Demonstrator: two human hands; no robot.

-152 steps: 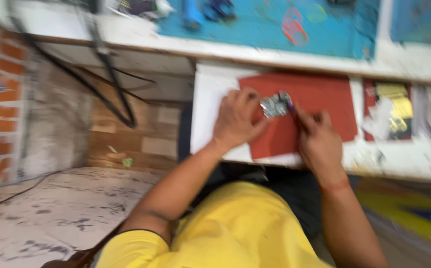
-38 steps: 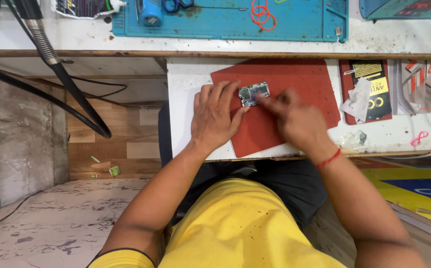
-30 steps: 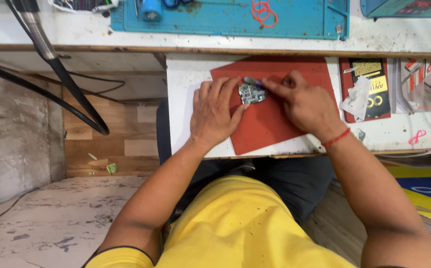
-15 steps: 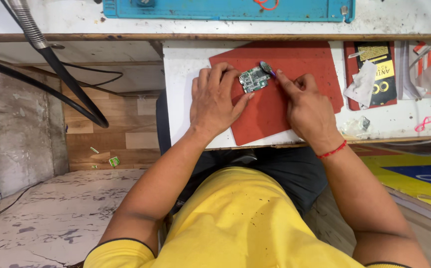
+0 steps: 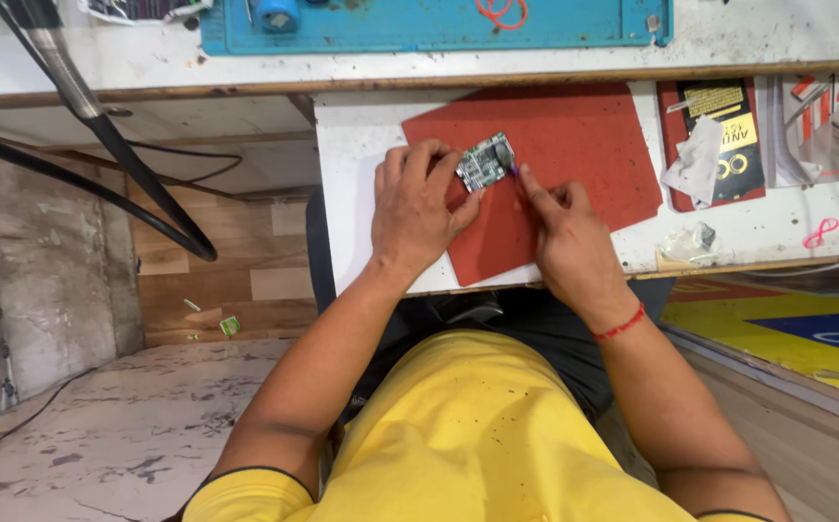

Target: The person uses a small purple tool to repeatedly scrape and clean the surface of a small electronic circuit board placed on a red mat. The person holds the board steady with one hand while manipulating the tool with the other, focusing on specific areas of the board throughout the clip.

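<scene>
Lying on the red mat [image 5: 574, 145] near its left edge, the small green circuit board [image 5: 486, 161] is steadied by the left hand [image 5: 417, 208], whose fingers press against the board's left side. The right hand [image 5: 562, 242], just right of the board, pinches what seems a thin purple-tipped tool [image 5: 514, 172] touching the board's right edge. A crumpled white tissue [image 5: 695, 159] sits off the mat's right edge.
</scene>
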